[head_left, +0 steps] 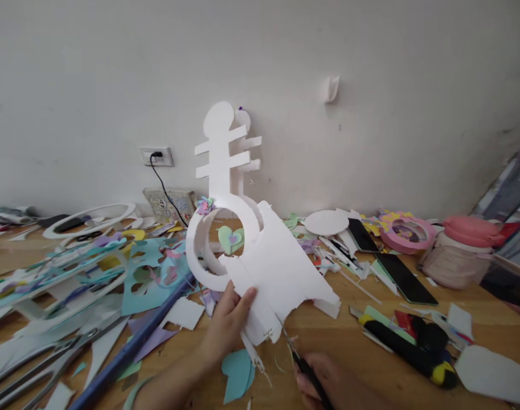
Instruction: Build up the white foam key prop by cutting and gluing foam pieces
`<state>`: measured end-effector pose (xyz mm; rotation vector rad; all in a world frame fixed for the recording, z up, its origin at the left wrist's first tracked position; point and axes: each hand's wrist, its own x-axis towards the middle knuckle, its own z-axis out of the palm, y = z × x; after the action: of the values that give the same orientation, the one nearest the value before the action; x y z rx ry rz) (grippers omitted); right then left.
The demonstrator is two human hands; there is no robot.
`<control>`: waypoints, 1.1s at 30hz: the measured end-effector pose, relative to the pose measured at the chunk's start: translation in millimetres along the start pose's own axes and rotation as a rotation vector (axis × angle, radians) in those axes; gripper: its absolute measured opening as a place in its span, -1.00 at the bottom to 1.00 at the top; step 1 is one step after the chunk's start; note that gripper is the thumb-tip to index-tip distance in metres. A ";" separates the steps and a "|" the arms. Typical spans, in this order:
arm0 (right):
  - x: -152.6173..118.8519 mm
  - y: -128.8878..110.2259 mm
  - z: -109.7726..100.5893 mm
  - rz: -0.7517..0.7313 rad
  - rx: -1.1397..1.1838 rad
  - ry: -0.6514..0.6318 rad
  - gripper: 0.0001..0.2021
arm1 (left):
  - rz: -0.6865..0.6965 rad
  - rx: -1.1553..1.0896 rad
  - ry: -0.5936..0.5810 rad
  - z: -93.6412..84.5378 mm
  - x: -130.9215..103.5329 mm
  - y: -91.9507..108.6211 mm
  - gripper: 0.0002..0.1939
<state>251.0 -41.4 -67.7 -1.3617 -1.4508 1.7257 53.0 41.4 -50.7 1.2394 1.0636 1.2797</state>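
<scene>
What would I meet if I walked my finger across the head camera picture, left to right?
Big scissors → wall socket → left hand on the white card → right hand holding a black-handled tool → upper black phone → pink ring → container with a pink lid.

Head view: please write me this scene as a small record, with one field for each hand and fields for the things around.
left hand: pinches white sheet
right hand: holds black-handled cutting tool, its blade at the sheet's lower edge
behind sheet: upright white cutout with ring and crossbars
left side: large scissors, blue rod
right side: two dark phones, pink ring, pink-lidded container
surface: wooden table, many scraps
</scene>
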 end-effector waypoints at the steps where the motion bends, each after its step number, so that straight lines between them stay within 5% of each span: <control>1: 0.0 -0.1 -0.6 0.009 -0.002 -0.006 -0.64 | -0.003 -0.004 -0.008 -0.1 0.0 -2.0 -0.37; 11: 2.5 3.8 1.3 0.030 0.012 -0.015 -0.72 | -0.035 0.009 0.020 -0.1 2.1 -3.1 -0.36; 23: -3.8 -15.2 2.0 0.087 -0.038 -0.025 -0.54 | -0.060 -0.085 0.002 -1.3 2.3 -10.9 -0.30; 33: 4.9 7.2 4.1 0.050 -0.026 0.018 -0.64 | -0.054 -0.060 0.018 0.3 2.1 -7.7 -0.30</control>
<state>247.1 -41.1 -76.4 -1.4347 -1.4454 1.7269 54.0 44.1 -58.1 1.1486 1.0579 1.2746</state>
